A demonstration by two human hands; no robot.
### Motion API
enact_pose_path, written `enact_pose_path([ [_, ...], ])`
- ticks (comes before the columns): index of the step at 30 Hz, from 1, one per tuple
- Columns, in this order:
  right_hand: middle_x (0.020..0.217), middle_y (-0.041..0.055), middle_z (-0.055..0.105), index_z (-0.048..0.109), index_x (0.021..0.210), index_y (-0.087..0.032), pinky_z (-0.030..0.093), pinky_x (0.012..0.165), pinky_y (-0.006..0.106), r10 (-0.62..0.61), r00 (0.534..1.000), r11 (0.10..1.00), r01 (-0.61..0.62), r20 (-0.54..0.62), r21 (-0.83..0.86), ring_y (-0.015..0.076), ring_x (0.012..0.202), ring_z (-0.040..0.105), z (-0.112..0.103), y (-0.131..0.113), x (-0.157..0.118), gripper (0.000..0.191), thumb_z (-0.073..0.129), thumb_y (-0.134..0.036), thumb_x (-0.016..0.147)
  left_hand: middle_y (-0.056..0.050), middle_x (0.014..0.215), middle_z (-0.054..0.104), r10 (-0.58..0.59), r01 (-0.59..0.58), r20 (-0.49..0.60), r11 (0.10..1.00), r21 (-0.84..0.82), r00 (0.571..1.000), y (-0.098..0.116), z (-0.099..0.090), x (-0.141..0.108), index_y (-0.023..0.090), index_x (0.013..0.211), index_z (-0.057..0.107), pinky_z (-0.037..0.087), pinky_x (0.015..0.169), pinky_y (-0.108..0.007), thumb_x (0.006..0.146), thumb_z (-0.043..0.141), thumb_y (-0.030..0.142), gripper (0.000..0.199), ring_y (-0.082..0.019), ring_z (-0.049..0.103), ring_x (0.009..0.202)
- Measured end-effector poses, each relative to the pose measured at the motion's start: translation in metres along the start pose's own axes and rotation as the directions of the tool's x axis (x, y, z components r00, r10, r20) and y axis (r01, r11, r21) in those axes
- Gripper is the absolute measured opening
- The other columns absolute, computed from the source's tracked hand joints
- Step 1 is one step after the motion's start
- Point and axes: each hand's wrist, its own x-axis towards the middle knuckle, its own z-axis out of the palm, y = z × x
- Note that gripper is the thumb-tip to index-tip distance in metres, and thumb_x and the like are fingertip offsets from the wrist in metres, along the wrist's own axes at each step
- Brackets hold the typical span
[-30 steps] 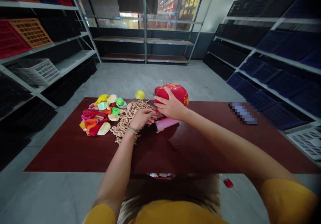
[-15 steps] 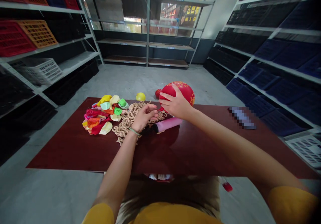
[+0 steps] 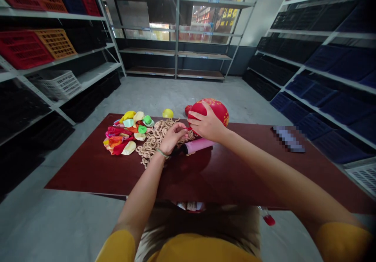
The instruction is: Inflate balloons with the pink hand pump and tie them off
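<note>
A red inflated balloon (image 3: 216, 111) with a yellow printed pattern is held above the far side of the table. My right hand (image 3: 207, 123) wraps around its near left side, fingers curved over it. My left hand (image 3: 175, 137) is closed in a pinch on the balloon's red neck, just left of the right hand. Below the hands lies a pink hand pump (image 3: 200, 145) with a black end, partly hidden by my left hand and wrist. A pile of tan, curly, worm-like pieces (image 3: 155, 138) spreads beneath and beside my left hand.
Uninflated balloons (image 3: 120, 134) in many colours are heaped on the left of the dark red table (image 3: 96, 176). Beyond the far edge show a yellow balloon (image 3: 168, 113) and a smaller red one (image 3: 188, 109). A blurred-out flat object (image 3: 289, 138) lies right. Shelves with crates stand around.
My left hand has closed its fingers on the balloon's neck, where they were looser before. The right hand still holds the balloon. The whole view has shifted slightly.
</note>
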Motion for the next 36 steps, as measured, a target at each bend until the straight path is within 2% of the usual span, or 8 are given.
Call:
enact_pose_path([
  [5,0.114,0.0004,0.070,0.071,0.098,-0.025,0.017,0.111,0.072,0.037,0.998,0.996,-0.033,-0.046,0.080,0.0265,0.126,0.049,-0.003,-0.004,0.006,0.025,0.050,-0.013,0.092,0.002,0.076,0.061,-0.018,0.023,-0.079,0.997,0.069,0.997,0.013,-0.005,-0.009,0.016,0.090,0.052,0.051,0.066,-0.021,0.078,0.067,0.025,0.021,-0.007,0.059,0.062],
  [9,0.113,-0.0018,0.070,0.071,0.099,-0.027,0.017,0.112,0.072,0.014,0.995,0.989,0.000,-0.099,0.150,0.0255,0.126,0.049,0.002,-0.014,0.018,0.027,0.051,-0.010,0.090,0.001,0.078,0.061,-0.048,0.075,-0.111,0.965,0.252,0.993,0.023,-0.022,-0.022,0.015,0.090,0.058,0.052,0.065,-0.022,0.078,0.062,0.015,0.013,-0.008,0.058,0.062],
  [11,0.112,-0.0015,0.071,0.071,0.099,-0.026,0.016,0.112,0.072,-0.004,0.993,0.988,0.023,-0.121,0.155,0.0251,0.126,0.049,0.005,-0.021,0.027,0.028,0.050,-0.009,0.091,0.001,0.080,0.062,-0.081,0.114,-0.125,0.952,0.285,0.989,0.028,-0.033,-0.030,0.014,0.089,0.059,0.053,0.068,-0.025,0.076,0.060,0.011,0.013,-0.008,0.060,0.063],
  [17,0.112,-0.0014,0.070,0.071,0.100,-0.026,0.017,0.113,0.070,-0.070,0.985,0.992,0.086,-0.159,0.095,0.0248,0.127,0.047,0.013,-0.039,0.050,0.028,0.050,-0.011,0.091,0.001,0.078,0.063,-0.157,0.183,-0.154,0.968,0.171,0.975,0.030,-0.057,-0.052,0.015,0.088,0.058,0.056,0.074,-0.028,0.074,0.059,0.006,0.016,-0.009,0.063,0.065],
  [22,0.116,-0.0009,0.069,0.070,0.106,-0.027,0.014,0.114,0.070,-0.071,0.981,0.986,0.096,-0.178,0.135,0.0246,0.129,0.045,0.014,-0.040,0.058,0.030,0.050,-0.010,0.091,-0.006,0.084,0.068,-0.210,0.208,-0.200,0.978,-0.031,0.957,0.022,-0.057,-0.060,0.014,0.096,0.058,0.058,0.063,-0.026,0.088,0.057,0.024,0.013,-0.013,0.067,0.069],
  [26,0.115,0.0000,0.069,0.070,0.108,-0.026,0.014,0.115,0.069,-0.082,0.982,0.974,0.115,-0.169,0.197,0.0245,0.128,0.045,0.012,-0.039,0.060,0.030,0.050,-0.011,0.091,-0.011,0.091,0.070,-0.232,0.224,-0.144,0.972,-0.072,0.962,0.019,-0.049,-0.057,0.013,0.101,0.062,0.053,0.051,-0.021,0.089,0.058,0.046,0.036,-0.012,0.064,0.063],
  [31,0.112,-0.0007,0.070,0.070,0.107,-0.026,0.014,0.114,0.071,-0.102,0.980,0.966,0.138,-0.169,0.217,0.0245,0.127,0.047,0.014,-0.037,0.058,0.030,0.050,-0.010,0.091,-0.008,0.089,0.071,-0.265,0.267,-0.040,0.961,0.076,0.964,0.019,-0.047,-0.051,0.012,0.090,0.065,0.043,0.048,-0.016,0.082,0.068,0.044,0.033,-0.006,0.053,0.055],
  [36,0.114,-0.0006,0.070,0.070,0.105,-0.024,0.014,0.113,0.071,-0.119,0.982,0.968,0.148,-0.147,0.201,0.0240,0.127,0.048,0.014,-0.024,0.047,0.029,0.051,-0.008,0.090,-0.004,0.074,0.067,-0.281,0.271,0.036,0.948,0.164,0.959,0.017,-0.052,-0.058,0.014,0.076,0.056,0.041,0.048,-0.018,0.083,0.064,0.048,0.035,-0.006,0.050,0.051],
])
